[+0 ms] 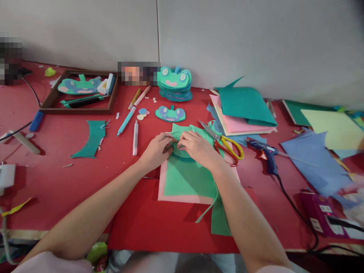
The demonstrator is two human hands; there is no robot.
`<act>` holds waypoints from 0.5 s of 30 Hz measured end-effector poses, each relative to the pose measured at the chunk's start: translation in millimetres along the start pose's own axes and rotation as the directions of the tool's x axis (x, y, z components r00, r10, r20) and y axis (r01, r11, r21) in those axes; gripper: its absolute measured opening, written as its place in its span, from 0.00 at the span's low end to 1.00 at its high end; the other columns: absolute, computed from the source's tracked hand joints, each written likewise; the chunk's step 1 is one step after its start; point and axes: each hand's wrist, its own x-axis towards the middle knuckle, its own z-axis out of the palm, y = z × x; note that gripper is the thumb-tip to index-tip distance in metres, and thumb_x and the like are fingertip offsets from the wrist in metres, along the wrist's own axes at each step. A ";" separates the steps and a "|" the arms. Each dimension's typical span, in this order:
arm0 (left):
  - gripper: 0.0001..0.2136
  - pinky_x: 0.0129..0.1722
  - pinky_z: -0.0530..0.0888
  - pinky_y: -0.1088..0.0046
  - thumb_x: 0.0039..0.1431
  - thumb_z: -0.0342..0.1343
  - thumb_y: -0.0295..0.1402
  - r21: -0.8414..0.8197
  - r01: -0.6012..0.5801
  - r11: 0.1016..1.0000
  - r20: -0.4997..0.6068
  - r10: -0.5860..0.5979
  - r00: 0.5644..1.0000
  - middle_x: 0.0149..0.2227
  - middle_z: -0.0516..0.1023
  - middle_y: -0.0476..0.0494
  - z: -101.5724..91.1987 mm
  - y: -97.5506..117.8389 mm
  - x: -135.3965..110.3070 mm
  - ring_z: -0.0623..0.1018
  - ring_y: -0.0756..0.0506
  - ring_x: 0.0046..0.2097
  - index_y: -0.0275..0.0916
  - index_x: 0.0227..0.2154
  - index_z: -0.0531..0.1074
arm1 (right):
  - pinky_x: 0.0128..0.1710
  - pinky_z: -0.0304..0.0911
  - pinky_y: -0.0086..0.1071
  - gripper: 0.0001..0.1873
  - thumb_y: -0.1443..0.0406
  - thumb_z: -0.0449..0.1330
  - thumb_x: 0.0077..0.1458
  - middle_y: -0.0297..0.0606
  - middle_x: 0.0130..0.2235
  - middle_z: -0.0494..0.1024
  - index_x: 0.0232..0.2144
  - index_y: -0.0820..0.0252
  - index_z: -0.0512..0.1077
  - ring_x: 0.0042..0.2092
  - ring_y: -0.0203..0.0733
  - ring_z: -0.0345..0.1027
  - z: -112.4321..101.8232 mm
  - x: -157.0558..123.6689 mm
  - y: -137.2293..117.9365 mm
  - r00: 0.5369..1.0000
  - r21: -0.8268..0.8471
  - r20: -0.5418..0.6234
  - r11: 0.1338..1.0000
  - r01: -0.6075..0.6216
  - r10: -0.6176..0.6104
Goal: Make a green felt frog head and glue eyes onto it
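My left hand [159,149] has its fingers closed on a light green felt piece [181,152], with a darker green layer showing along its lower edge. Beside it, my right hand [197,148] pinches the same piece; the fingertips partly hide it. Below both hands lies a green felt sheet [187,178] on a pink sheet [162,191]. Scissors with red and yellow handles [231,146] rest, blades apart, right of my right hand. Beyond my hands lies a green frog-face cutout [170,114] with blue eye patches.
A stack of frog faces [174,84] stands by the wall. Several pens [135,138] lie left of my hands, near a wooden tray [76,111]. On the right are folded felt sheets [244,104], a blue glue gun [269,153] with its cord, and a purple power box [315,214].
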 end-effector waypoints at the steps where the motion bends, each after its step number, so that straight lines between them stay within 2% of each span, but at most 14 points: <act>1: 0.13 0.38 0.71 0.69 0.50 0.50 0.21 0.000 0.000 1.000 0.000 0.000 1.000 0.43 0.67 0.42 0.3 -0.4 -0.1 0.70 0.49 0.35 0.37 0.39 0.70 | 0.42 0.56 0.36 0.05 0.70 0.52 0.57 0.37 0.36 0.67 0.33 0.61 0.69 0.42 0.40 0.58 0.1 -0.1 0.0 1.000 0.002 -0.002 1.000 -0.002 0.002; 15: 0.14 0.40 0.71 0.66 0.50 0.51 0.22 0.006 0.013 1.000 0.004 -0.013 1.000 0.44 0.67 0.41 0.0 -0.8 0.0 0.70 0.49 0.35 0.38 0.40 0.70 | 0.41 0.56 0.36 0.05 0.67 0.53 0.57 0.38 0.36 0.67 0.32 0.60 0.69 0.41 0.40 0.58 -3.1 -1.1 3.4 0.999 0.048 -0.032 0.998 -0.027 0.028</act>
